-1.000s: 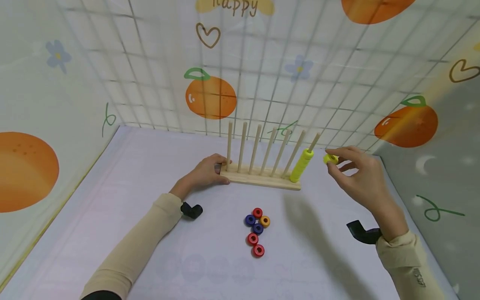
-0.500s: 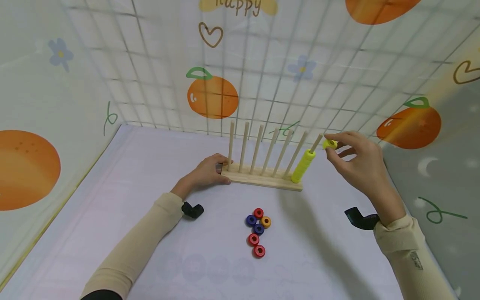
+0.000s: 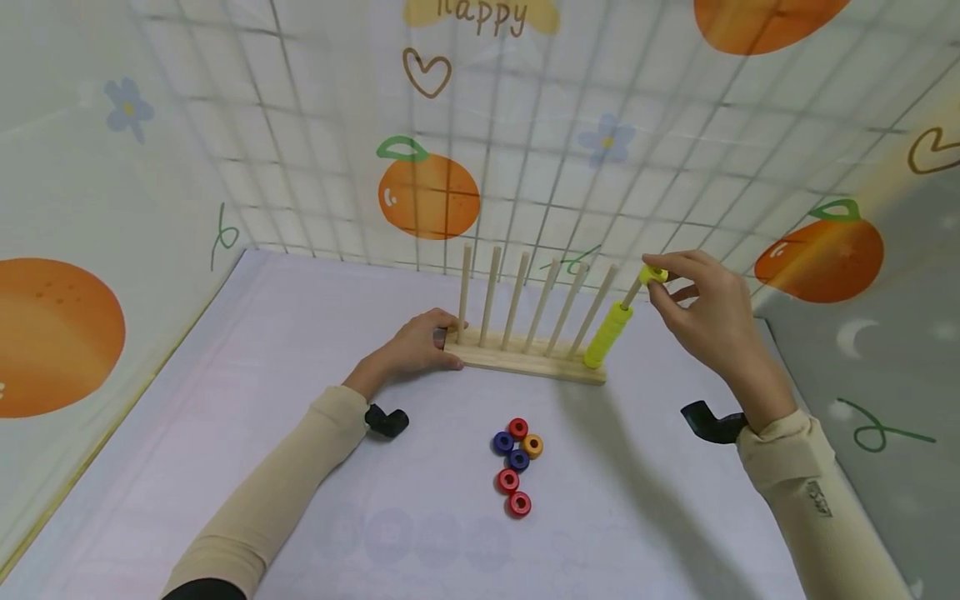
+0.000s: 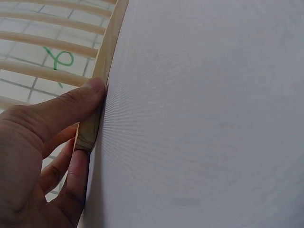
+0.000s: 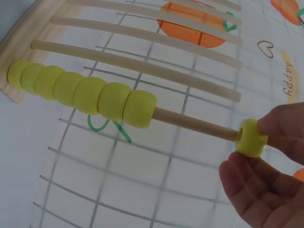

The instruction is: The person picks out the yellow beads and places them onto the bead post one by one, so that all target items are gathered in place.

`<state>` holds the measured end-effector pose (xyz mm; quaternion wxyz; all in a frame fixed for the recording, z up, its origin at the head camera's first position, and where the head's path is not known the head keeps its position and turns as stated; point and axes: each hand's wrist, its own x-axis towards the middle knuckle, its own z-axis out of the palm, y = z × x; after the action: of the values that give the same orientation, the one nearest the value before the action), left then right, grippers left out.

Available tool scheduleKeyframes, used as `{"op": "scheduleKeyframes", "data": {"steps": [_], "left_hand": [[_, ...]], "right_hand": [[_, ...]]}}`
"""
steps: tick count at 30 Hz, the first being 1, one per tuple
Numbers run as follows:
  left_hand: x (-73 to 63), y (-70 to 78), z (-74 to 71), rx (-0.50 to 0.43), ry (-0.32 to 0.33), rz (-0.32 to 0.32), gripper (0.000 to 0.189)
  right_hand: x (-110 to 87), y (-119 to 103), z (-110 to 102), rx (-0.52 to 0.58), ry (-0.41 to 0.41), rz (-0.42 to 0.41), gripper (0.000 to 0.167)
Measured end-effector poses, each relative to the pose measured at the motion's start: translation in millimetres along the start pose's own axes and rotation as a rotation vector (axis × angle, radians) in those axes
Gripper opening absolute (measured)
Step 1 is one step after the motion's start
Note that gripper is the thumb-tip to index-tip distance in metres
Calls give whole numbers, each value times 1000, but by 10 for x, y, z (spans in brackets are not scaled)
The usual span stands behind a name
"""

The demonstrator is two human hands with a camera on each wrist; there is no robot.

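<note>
A wooden rack (image 3: 525, 360) with several upright pegs stands at the back of the table. Yellow beads (image 3: 608, 335) are stacked on its rightmost peg, the upper part of which is bare. My right hand (image 3: 708, 312) pinches one yellow bead (image 5: 251, 137) between thumb and fingers, right at that peg's tip; in the right wrist view the peg's end meets the bead's hole. At the rack's left end my left hand (image 3: 412, 343) grips the base, thumb on the near side, fingers around the end, as the left wrist view (image 4: 71, 109) of the hand shows.
Several loose beads lie on the white tabletop in front of the rack: red (image 3: 519, 504), dark blue (image 3: 503, 442) and orange (image 3: 532, 446). Behind the rack rises a grid wall (image 3: 330, 167) under a printed sheet. A grey side wall (image 3: 885, 358) stands at the right.
My right hand has moved up and to the left, bringing the yellow bead from beside the rightmost peg to its tip. The left hand keeps its hold on the base.
</note>
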<state>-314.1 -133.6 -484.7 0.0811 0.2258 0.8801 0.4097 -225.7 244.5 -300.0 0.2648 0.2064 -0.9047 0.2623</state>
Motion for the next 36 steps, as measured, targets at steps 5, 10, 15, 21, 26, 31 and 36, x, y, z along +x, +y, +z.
{"op": "scheduleKeyframes", "data": {"steps": [5,10,15,21,26,31,36], "left_hand": [[11,-4,0,10,4,-11,71],[9,-8,7,24,4,-17,73],[11,-9,14,32,11,-15,73],[19,-3,31,37,10,-17,72],[34,1,25,42,8,-5,71],[44,-12,28,58,5,-8,72],[27,-29,36,64,2,-11,72]], "right_hand": [[22,26,13,-11,4,-5,31],[25,9,12,-38,-5,3,32],[51,21,20,-25,-13,20,32],[71,58,50,-7,-55,55,32],[32,103,82,4,-55,80,34],[-29,153,92,16,-58,108,35],[-126,187,112,24,-43,136,34]]}}
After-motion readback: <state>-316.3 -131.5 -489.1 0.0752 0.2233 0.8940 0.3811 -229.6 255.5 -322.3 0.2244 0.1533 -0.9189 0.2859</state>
